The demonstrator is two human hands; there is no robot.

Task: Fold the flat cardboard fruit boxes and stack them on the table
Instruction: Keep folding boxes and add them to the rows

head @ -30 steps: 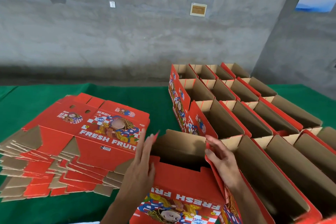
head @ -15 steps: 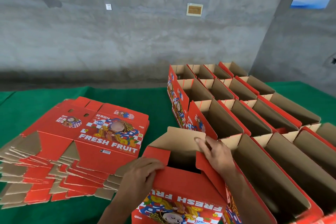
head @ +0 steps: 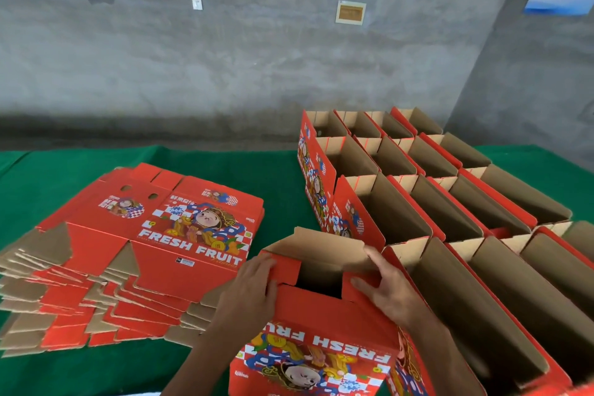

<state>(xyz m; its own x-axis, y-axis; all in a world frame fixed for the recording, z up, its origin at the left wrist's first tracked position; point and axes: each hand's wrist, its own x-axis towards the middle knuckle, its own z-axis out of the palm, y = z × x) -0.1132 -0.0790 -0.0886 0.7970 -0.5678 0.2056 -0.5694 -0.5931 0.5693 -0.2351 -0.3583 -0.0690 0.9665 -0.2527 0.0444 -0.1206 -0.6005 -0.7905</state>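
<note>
Green cloth covered the table [head: 225, 170], wide enough to keep raw stock and finished work apart. Erected fruit boxes [head: 450, 202] stood in tight rows across the right side, open tops up, walls touching, probably packed that way to prop each other square and save room. Lay to the left, well apart from those rows: a fanned pile of flat box blanks [head: 128, 267], printed side up, near enough for the next one to be taken without stretching. Sat nearest the body, between pile and rows, just beside the closest finished box: the box in hand [head: 321, 325], "FRESH FRUIT" panel upside down to the wearer (so likely turned over, bottom flaps uppermost, for closing). Pressed on its left red flap [head: 283, 268]: left hand [head: 254, 296], fingers curled over the flap edge, seemingly pushing it inward. Bore on the right red flap [head: 360, 289]: right hand [head: 389, 292], fingers spread and fairly straight, pinching nothing. Remained upright behind the gap: the far brown flap [head: 321, 247], apparently not yet folded down.
</note>
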